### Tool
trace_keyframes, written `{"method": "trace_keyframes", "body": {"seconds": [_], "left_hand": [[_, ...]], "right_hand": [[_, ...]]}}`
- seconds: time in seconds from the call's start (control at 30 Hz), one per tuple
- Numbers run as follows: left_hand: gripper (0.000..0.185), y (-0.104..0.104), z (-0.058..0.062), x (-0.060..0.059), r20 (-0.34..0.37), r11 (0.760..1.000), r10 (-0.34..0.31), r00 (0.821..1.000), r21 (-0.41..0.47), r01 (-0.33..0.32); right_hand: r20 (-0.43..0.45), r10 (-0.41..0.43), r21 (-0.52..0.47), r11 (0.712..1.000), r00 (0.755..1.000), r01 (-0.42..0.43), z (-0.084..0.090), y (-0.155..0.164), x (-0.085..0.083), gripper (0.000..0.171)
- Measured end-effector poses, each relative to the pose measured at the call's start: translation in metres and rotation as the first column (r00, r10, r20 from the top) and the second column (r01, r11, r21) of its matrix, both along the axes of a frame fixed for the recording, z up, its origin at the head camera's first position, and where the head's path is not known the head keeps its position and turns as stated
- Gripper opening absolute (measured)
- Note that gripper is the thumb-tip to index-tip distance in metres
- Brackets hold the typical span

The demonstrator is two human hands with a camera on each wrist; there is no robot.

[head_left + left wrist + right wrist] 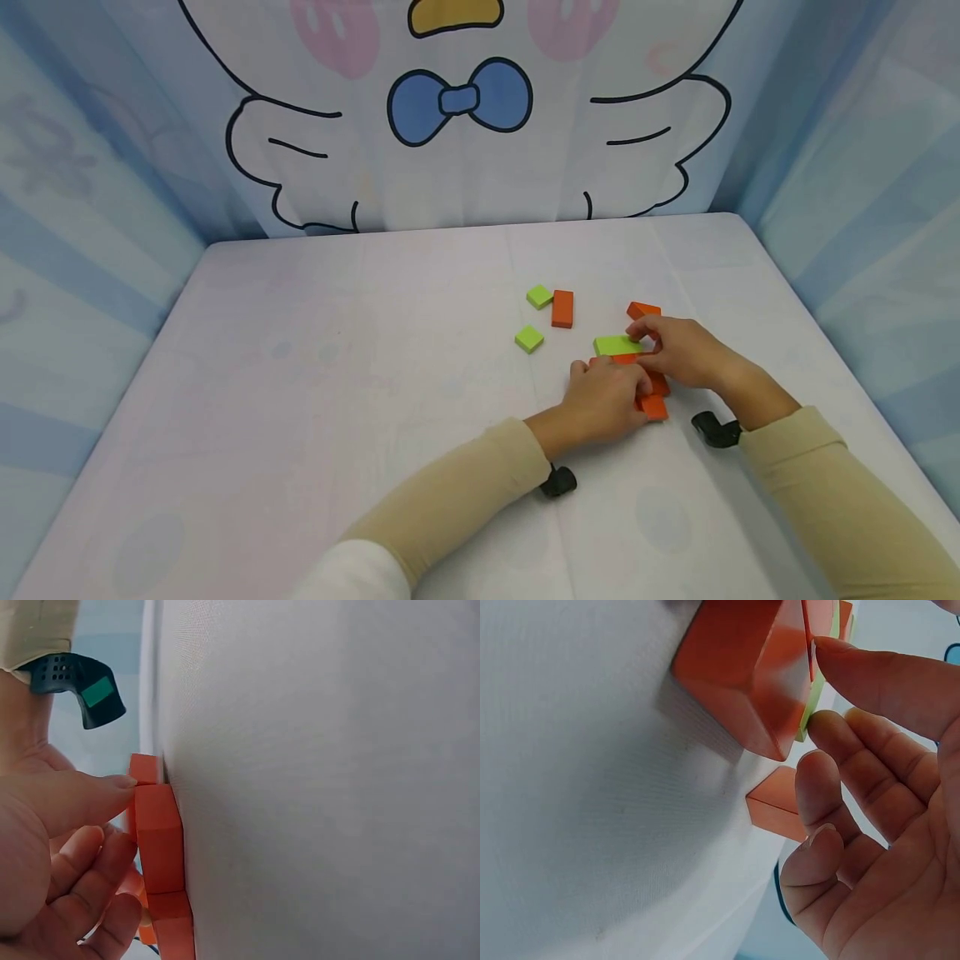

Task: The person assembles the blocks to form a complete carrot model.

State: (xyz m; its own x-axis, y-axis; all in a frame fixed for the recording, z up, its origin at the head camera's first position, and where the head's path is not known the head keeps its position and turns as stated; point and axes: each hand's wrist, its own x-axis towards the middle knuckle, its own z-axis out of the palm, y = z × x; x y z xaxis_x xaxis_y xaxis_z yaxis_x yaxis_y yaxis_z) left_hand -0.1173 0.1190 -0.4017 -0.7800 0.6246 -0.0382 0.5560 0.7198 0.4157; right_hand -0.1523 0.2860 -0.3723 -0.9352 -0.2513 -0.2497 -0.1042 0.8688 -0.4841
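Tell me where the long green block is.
Head view, right of centre: the long green block lies atop orange blocks, pinched by the right hand.

Flat block (617, 344) atop block cluster (654, 406); three loose blocks (562, 308) left-behind.

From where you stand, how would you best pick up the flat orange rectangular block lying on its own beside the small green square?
Probably from straight above, pinching the two long sides of the flat orange rectangular block. It lies flat on the white table, its narrow width suits a finger-and-thumb pinch, though the small green square block crowds its far left corner.
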Motion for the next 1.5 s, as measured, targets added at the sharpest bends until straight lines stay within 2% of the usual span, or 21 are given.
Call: {"method": "trace_keyframes", "body": {"seconds": [0.23,0.33,0.43,0.53,0.67,0.77,0.87,1.1,1.23,1.33,1.5], "left_hand": [[0.012,-0.002,0.002,0.001,0.014,1.000,-0.001,1.000,0.000,0.001],[0.013,-0.007,0.004,0.003,0.006,0.999,-0.044,0.999,-0.002,0.044],[0.023,-0.013,0.006,0.005,0.014,0.991,-0.128,0.992,-0.043,0.129],[0.039,-0.017,0.008,0.007,0.025,0.964,-0.241,0.970,-0.112,0.243],[0.051,-0.017,0.009,0.011,0.000,0.895,-0.387,0.922,-0.242,0.375],[0.058,-0.016,0.008,0.015,-0.018,0.852,-0.441,0.897,-0.324,0.412],[0.062,-0.016,0.008,0.017,-0.018,0.838,-0.446,0.895,-0.361,0.410],[0.068,-0.015,0.008,0.020,-0.010,0.843,-0.425,0.905,-0.370,0.392],[0.069,-0.014,0.008,0.020,-0.004,0.853,-0.408,0.913,-0.357,0.380],[0.066,-0.016,0.009,0.018,0.009,0.880,-0.380,0.925,-0.304,0.364],[0.057,-0.028,0.014,0.008,0.057,0.933,-0.319,0.946,-0.157,0.324]], "right_hand": [[0.005,-0.006,0.003,1.000,1.000,0.006,0.000,0.000,0.001,0.042],[0.011,-0.010,-0.002,1.000,1.000,0.010,0.000,-0.001,0.001,0.042],[0.008,-0.005,-0.006,1.000,1.000,0.005,0.000,0.000,0.001,0.043],[-0.002,0.002,-0.003,1.000,1.000,-0.002,0.000,0.001,0.001,0.043],[-0.006,0.009,-0.006,1.000,1.000,-0.009,-0.001,0.003,0.001,0.043],[-0.004,0.011,-0.008,1.000,1.000,-0.011,-0.002,0.004,0.001,0.044],[-0.006,0.008,-0.007,1.000,1.000,-0.008,-0.003,0.003,0.000,0.044],[-0.007,0.015,-0.008,1.000,1.000,-0.015,-0.002,0.004,0.000,0.045],[-0.004,0.014,-0.008,1.000,1.000,-0.014,-0.001,0.004,0.000,0.045],[-0.001,0.011,-0.008,1.000,1.000,-0.011,-0.001,0.003,-0.001,0.045],[0.002,0.012,-0.012,1.000,1.000,-0.012,0.000,0.003,-0.001,0.044]]}}
